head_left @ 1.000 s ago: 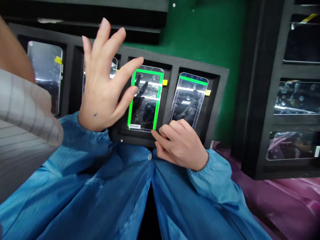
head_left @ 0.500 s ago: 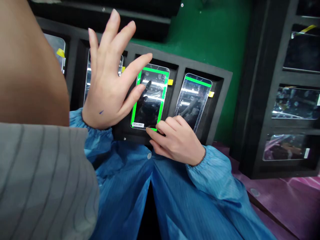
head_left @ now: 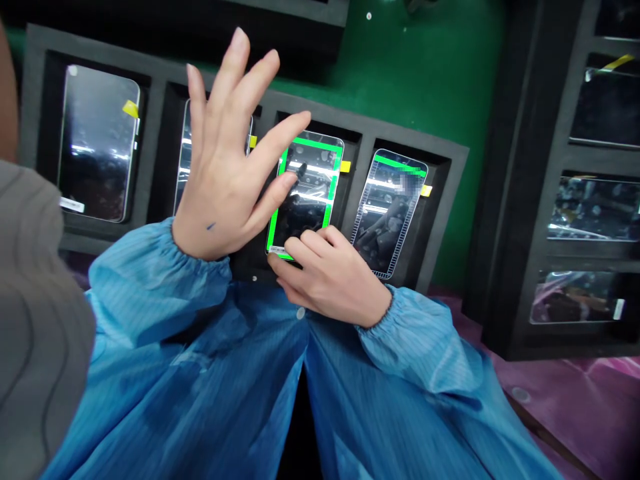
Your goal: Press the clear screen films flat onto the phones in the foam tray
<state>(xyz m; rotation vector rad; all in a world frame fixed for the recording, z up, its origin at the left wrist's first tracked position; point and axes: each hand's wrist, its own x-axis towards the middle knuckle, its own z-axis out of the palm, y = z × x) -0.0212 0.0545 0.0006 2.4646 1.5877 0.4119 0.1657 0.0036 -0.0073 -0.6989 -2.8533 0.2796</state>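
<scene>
Fingers of the left hand (head_left: 225, 180) are spread wide and hold nothing; only the thumb tip rests on the upper left edge of the green-edged screen panel (head_left: 313, 200). That panel sits in the third slot of the black foam tray (head_left: 450, 173), just beside a grey-edged panel (head_left: 390, 220). The right hand (head_left: 330, 280) is curled, its fingertips on the panel's lower edge; whether they pinch it cannot be told. A grey sleeve (head_left: 35, 333) fills the near left.

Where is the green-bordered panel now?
Head view, centre: the green-bordered panel lies in the foam tray's third slot from left, between the left hand and right hand.
</scene>
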